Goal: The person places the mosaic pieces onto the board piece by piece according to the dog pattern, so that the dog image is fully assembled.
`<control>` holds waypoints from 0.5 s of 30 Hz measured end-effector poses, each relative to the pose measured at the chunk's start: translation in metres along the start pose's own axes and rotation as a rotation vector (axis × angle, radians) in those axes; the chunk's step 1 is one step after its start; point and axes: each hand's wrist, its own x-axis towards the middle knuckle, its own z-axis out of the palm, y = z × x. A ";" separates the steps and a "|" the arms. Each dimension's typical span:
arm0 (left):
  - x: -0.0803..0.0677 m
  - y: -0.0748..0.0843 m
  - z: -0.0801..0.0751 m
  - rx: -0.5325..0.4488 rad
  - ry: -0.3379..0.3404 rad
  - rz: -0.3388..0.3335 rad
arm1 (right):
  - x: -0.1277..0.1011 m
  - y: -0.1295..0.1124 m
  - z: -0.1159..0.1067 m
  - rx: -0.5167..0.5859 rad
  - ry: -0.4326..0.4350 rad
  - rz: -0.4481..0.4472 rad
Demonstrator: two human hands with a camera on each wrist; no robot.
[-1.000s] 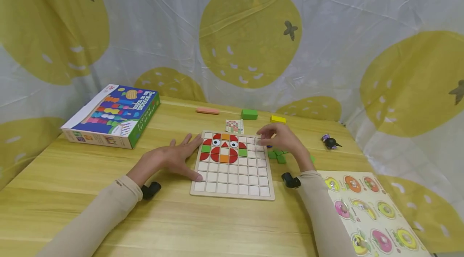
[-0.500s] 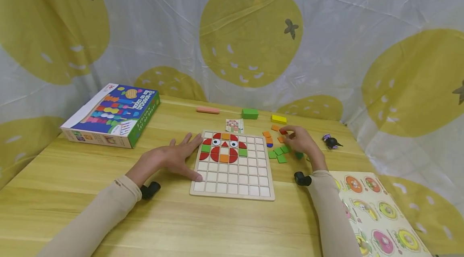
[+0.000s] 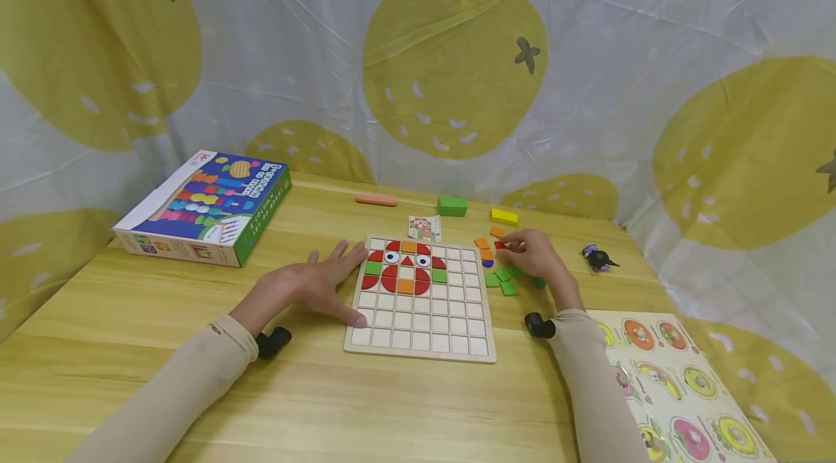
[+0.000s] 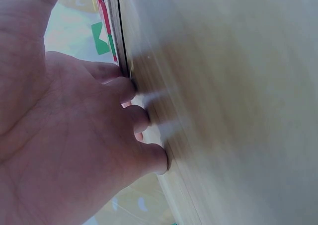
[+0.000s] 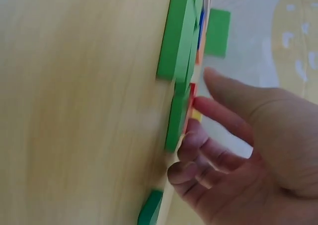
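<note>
My left hand (image 3: 310,290) rests with spread fingers along the left side of the wooden grid board (image 3: 418,355), thumb on its lower left edge. On the board, red, orange and green tiles with two eye tiles form a face-like pattern around a red triangle (image 3: 407,260). To the right of the board, my right hand (image 3: 532,254) has thumb and index finger at a small red tile (image 5: 190,106). Green tiles (image 3: 503,274), orange tiles (image 3: 482,244) and a blue-edged tile (image 3: 488,263) lie loose between that hand and the board.
A small pattern card (image 3: 424,228) lies behind the board. Farther back are a pink bar (image 3: 375,199), a green block (image 3: 452,206) and a yellow block (image 3: 503,216). A toy box (image 3: 202,209) stands left; a fruit puzzle board (image 3: 679,376) and a dark figure (image 3: 597,257) are right.
My right hand moved right from the board's upper right corner to the loose tiles, then slightly left, the red tile shifting with its fingertips. The left hand stays in place.
</note>
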 end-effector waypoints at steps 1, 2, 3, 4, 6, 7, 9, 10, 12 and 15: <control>0.000 0.000 0.000 0.001 0.000 -0.001 | 0.000 -0.001 0.000 0.001 -0.012 -0.001; 0.000 0.000 0.000 0.002 0.000 -0.001 | 0.000 -0.003 0.000 0.008 -0.024 0.000; 0.000 0.000 0.000 0.002 0.000 -0.003 | 0.001 -0.005 0.000 0.014 -0.034 0.001; 0.000 0.000 0.000 0.003 0.000 -0.006 | 0.000 -0.006 0.000 0.022 -0.048 0.004; 0.001 0.000 0.000 0.002 -0.001 -0.011 | 0.000 -0.009 -0.002 0.033 -0.082 0.011; 0.001 0.001 0.000 0.001 -0.002 -0.013 | -0.001 -0.010 -0.002 0.037 -0.100 0.013; 0.001 0.001 0.000 -0.001 -0.004 -0.016 | -0.001 -0.011 -0.003 0.039 -0.132 0.012; 0.001 0.000 0.000 -0.001 -0.003 -0.016 | -0.002 -0.011 -0.004 0.040 -0.145 0.014; 0.001 0.000 0.001 0.000 -0.003 -0.013 | -0.002 -0.011 -0.005 0.042 -0.164 0.016; 0.001 0.000 0.001 0.003 -0.001 -0.007 | -0.003 -0.010 -0.006 0.041 -0.175 0.026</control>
